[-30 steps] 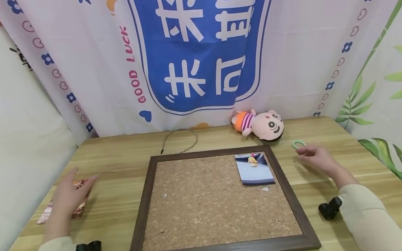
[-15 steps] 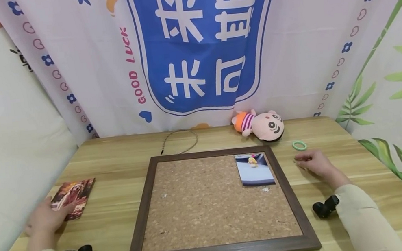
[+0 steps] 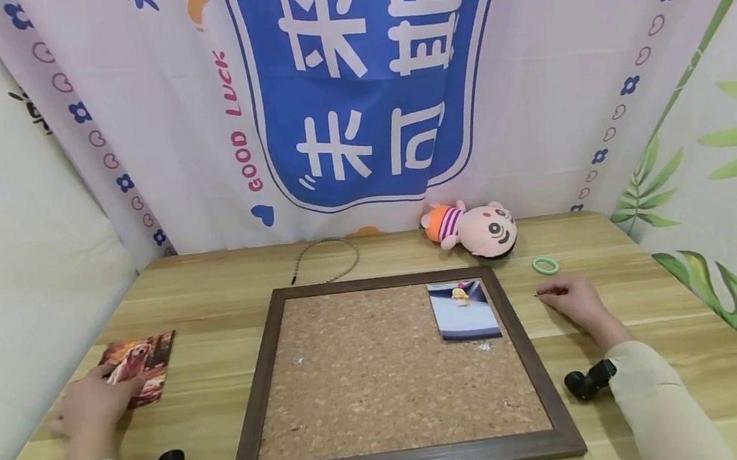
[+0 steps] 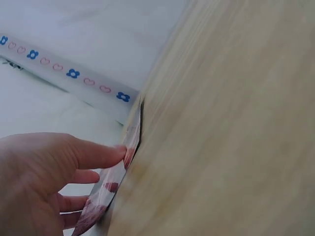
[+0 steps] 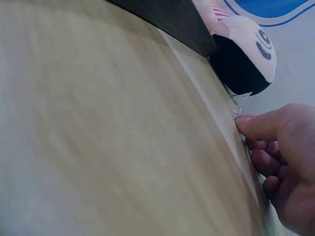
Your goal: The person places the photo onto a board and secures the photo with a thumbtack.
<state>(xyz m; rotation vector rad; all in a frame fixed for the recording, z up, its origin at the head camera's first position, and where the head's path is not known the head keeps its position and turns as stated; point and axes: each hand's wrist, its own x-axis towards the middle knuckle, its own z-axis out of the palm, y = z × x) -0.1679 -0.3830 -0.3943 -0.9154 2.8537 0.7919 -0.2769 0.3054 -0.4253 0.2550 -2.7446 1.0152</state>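
A photo of a golden dog [image 3: 161, 357] lies on the table's left side. My left hand [image 3: 93, 401] holds it near its lower left; in the left wrist view the thumb presses its face, the other fingers are at its far edge, and the print [image 4: 110, 187] bows slightly. To the right of the framed cork board [image 3: 391, 385], my right hand [image 3: 575, 304] pinches a small clear push pin [image 5: 238, 114] between thumb and forefinger, its metal point sticking out. A second photo, showing a yellow toy figure [image 3: 468, 317], sits at the board's upper right corner.
A green ring [image 3: 545, 265] lies just beyond my right hand. Behind the board are a plush doll [image 3: 476, 229] and a thin beaded loop [image 3: 324, 242]. Small whitish spots [image 3: 484, 347] show on the cork. A printed curtain [image 3: 196, 128] hangs along the table's back edge.
My left hand went left off the dog photo, then came back slightly right with fingers on it. The right hand drew away from the green ring, with the push pin pinched.
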